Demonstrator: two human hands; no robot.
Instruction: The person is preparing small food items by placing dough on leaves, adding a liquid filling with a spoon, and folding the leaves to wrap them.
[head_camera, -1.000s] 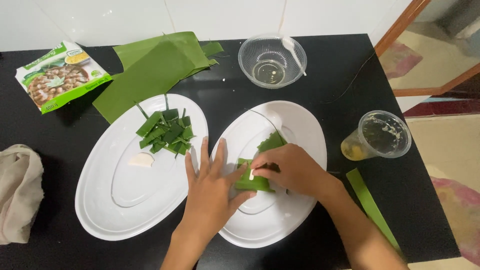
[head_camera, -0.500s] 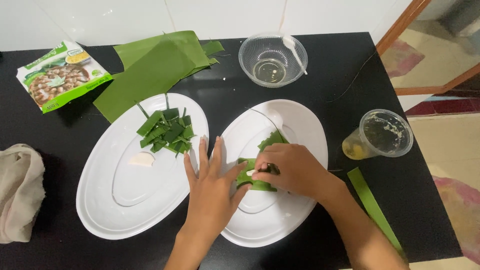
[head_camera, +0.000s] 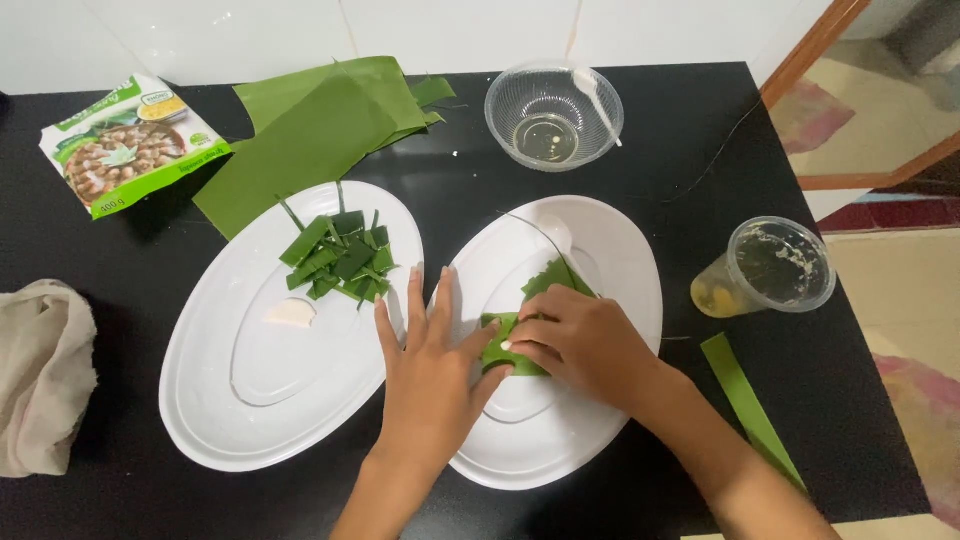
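My right hand (head_camera: 580, 345) presses and folds a green leaf strip (head_camera: 503, 345) on the right white oval plate (head_camera: 610, 250). My left hand (head_camera: 425, 365) lies flat across the gap between the two plates, its thumb touching the same leaf piece. The leaf's far end (head_camera: 556, 276) sticks out beyond my right hand's knuckles. On the left white oval plate (head_camera: 230, 380) sits a pile of several folded green leaf pieces (head_camera: 340, 258) and a small white lump (head_camera: 290, 313).
Large green leaves (head_camera: 310, 130) lie at the back of the black table (head_camera: 680, 150). A clear bowl with a white spoon (head_camera: 553, 115), a plastic cup with yellow liquid (head_camera: 770, 268), a food packet (head_camera: 130, 145), a beige cloth (head_camera: 40, 370) and a loose leaf strip (head_camera: 745, 395) surround the plates.
My right hand has shifted slightly over the leaf strip while folding it. My left hand stays flat beside it.
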